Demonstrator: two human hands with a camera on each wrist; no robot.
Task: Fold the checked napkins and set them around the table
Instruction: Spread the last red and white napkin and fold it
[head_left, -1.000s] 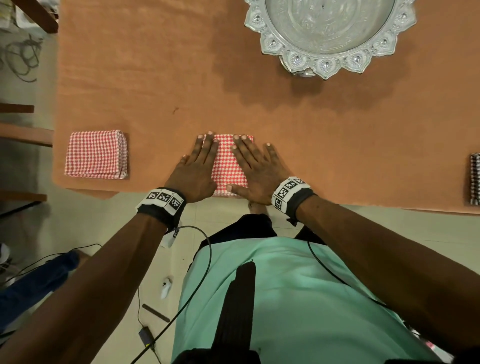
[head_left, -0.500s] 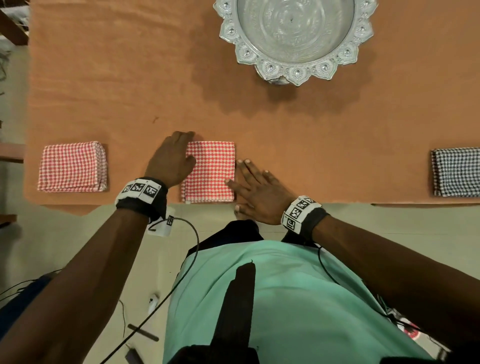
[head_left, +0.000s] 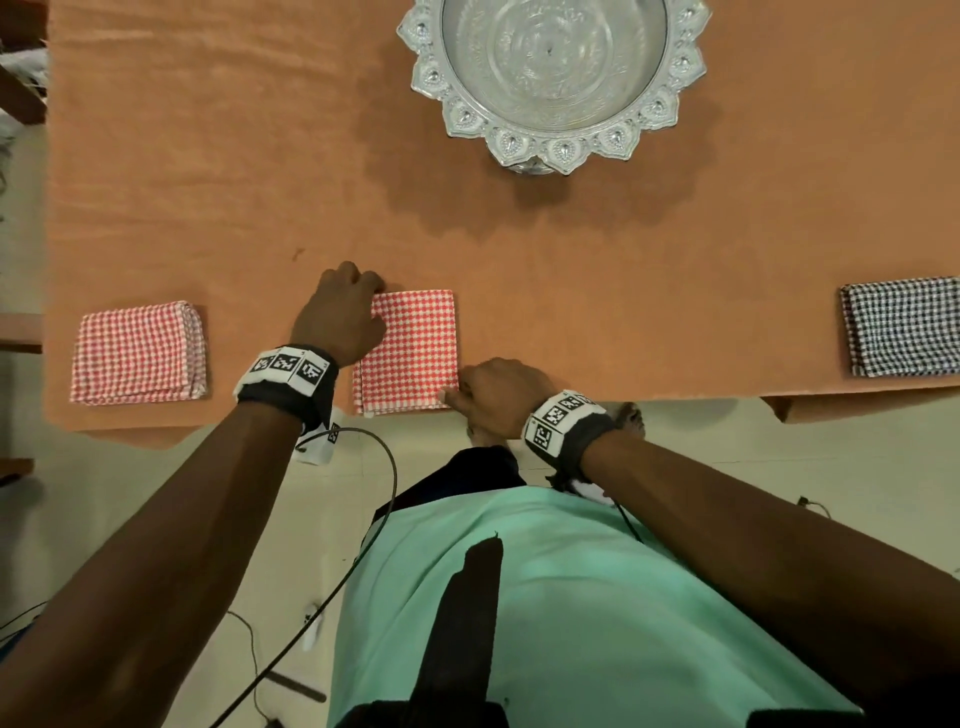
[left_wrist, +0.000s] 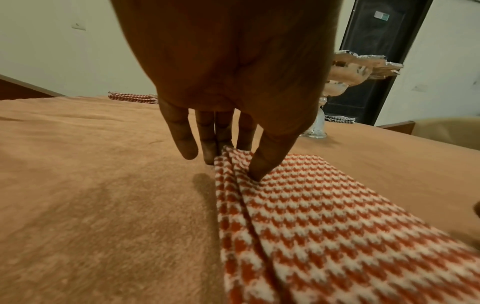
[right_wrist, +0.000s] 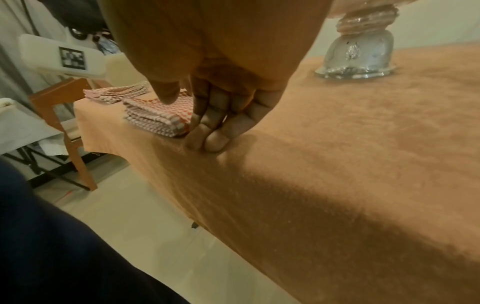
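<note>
A folded red checked napkin (head_left: 413, 353) (left_wrist: 324, 216) (right_wrist: 155, 117) lies near the table's front edge. My left hand (head_left: 376, 291) (left_wrist: 233, 162) pinches its far left corner: the thumb (left_wrist: 262, 164) presses on top and the fingers stand against the corner's edge. My right hand (head_left: 452, 397) (right_wrist: 189, 119) is at the near right corner, with its curled fingertips (right_wrist: 207, 139) on the cloth against the napkin's side and the thumb over the top. A second folded red napkin (head_left: 137, 353) (right_wrist: 116, 93) lies to the left, and a black checked one (head_left: 904, 332) to the right.
An ornate silver pedestal bowl (head_left: 556, 78) (right_wrist: 361, 51) stands at the table's middle, beyond the napkin. The orange tablecloth (head_left: 208, 182) covers the table. More folded napkins (left_wrist: 132, 97) lie on the far side. A wooden chair (right_wrist: 64, 115) stands off the left end.
Both hands lay flat on the middle napkin a second ago. They slid off to its sides; now the left pinches the far left corner and the right curls at the near right corner.
</note>
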